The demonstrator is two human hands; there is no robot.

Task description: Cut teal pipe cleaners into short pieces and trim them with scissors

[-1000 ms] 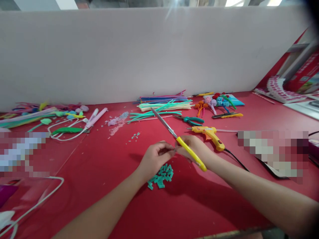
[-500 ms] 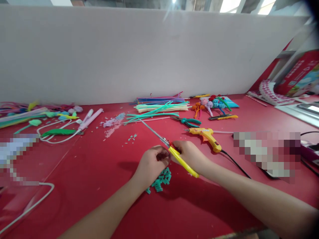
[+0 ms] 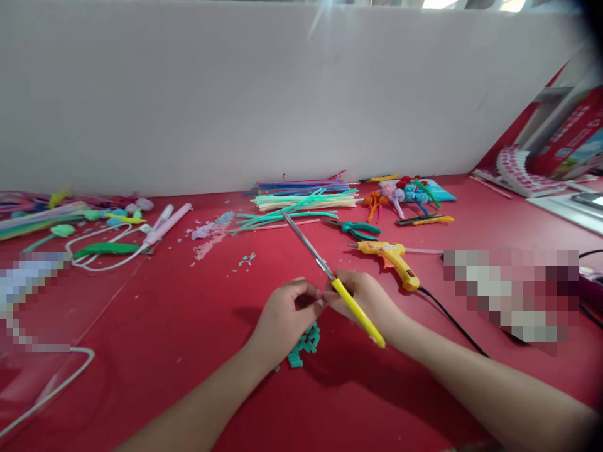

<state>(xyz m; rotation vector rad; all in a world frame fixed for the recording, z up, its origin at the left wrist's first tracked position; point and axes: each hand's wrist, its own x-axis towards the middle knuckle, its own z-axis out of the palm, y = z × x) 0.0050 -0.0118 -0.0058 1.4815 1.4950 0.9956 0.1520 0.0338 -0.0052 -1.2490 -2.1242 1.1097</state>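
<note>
My right hand (image 3: 365,296) is closed around yellow-handled scissors (image 3: 330,274), whose steel blades point up and to the left. My left hand (image 3: 286,314) is pinched shut right beside it, fingertips meeting the right hand's; what it pinches is too small to make out. Beneath both hands a small heap of short teal pipe-cleaner pieces (image 3: 304,345) lies on the red table (image 3: 188,351).
A yellow glue gun (image 3: 391,257) with a black cord lies right of my hands, green-handled pliers (image 3: 353,228) behind. Bundled pipe cleaners (image 3: 301,199) and small pipe-cleaner flowers (image 3: 409,193) sit by the white back wall. White cables and more craft bits lie at the left.
The scissor blades dipped lower to the left, then swung back up. Both hands stayed together over the teal pieces, shifting slightly toward me.
</note>
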